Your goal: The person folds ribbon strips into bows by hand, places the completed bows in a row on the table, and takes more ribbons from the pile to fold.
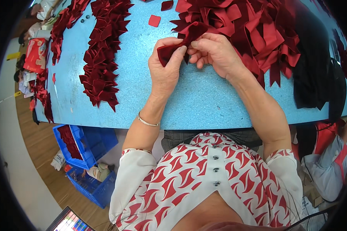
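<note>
Together, both hands pinch one dark red bow (172,51) just above the blue table (142,96): left hand (165,67) closed on its folded end, right hand (216,52) gripping its middle, keeping the folds tight. Finished bows (100,65) lie piled left; loose ribbons (254,27) heap right.

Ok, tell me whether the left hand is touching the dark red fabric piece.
Touching. The head view shows the left hand pinching the dark red fabric piece between thumb and fingers, above the blue table.
</note>
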Tool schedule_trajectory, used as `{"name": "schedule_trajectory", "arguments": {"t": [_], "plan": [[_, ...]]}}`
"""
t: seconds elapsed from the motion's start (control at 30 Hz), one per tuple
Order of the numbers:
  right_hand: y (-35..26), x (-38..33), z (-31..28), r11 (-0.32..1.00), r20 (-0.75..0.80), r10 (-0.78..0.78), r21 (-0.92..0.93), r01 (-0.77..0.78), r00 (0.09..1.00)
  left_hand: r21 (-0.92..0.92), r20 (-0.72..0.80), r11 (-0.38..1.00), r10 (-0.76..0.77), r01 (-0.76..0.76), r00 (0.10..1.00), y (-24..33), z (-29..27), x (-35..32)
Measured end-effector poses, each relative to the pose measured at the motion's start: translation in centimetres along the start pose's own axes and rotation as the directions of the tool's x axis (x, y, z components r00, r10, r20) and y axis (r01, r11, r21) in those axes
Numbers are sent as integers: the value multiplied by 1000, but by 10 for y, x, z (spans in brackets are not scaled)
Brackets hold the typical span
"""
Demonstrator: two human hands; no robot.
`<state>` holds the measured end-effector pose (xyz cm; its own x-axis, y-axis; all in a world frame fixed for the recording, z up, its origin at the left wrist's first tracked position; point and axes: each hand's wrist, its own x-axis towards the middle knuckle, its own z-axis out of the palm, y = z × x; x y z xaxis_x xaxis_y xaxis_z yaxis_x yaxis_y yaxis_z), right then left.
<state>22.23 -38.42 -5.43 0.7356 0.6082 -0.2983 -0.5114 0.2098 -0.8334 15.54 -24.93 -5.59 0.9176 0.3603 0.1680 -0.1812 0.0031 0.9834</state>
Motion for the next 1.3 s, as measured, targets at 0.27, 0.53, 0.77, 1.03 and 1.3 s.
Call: {"name": "schedule_trajectory", "arguments": {"t": [0.27,0.53,0.77,1.03,1.3], "plan": [[5,3,4,990,-77,-71,-125,61,994,-65,34,979,-191,192,981,2,-4,0],[15,3,11,594,-10,-606,-671,444,795,-587,337,569,-474,575,813,1,-18,16],[-9,-3,6,894,-266,-443,-207,398,856,-442,252,739,-442,509,861,6,-23,14],[-9,2,-10,901,-16,-351,-279,333,936,-257,336,777,-485,574,807,15,-23,14],[-6,3,-9,989,-68,-149,-9,149,986,-246,361,771,-490,588,794,12,-24,14]]}}
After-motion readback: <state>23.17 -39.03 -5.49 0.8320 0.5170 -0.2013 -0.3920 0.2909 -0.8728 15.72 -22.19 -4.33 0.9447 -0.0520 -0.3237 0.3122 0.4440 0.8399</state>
